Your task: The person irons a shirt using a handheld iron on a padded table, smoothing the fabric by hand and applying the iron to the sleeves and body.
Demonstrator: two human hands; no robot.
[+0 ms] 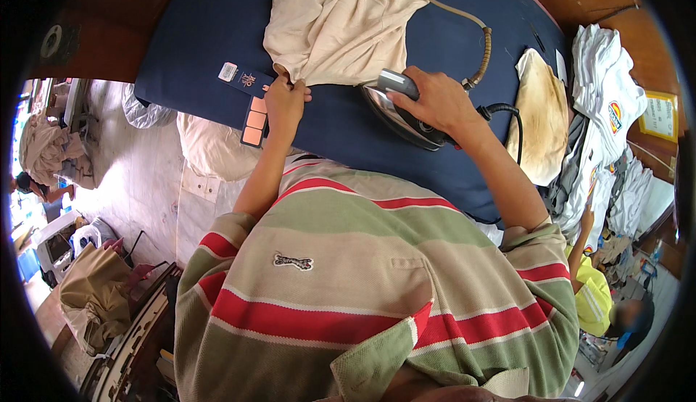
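A crumpled beige garment [341,21] lies on the dark blue padded ironing table [196,32]. My left hand [284,103] pinches the garment's near edge against the table. My right hand [435,101] grips the grey handle of a metal iron [397,112], which rests on the blue pad just right of the garment's edge. A braided hose [475,28] and a black cord [507,112] run from the iron toward the far right.
A scorched tan pad [540,112] lies on the table's right end. White printed shirts [605,112] are stacked further right. A small card with peach squares [254,123] sits by my left hand. A person in a yellow top [594,293] is at lower right. Bags and cloth lie on the floor at left.
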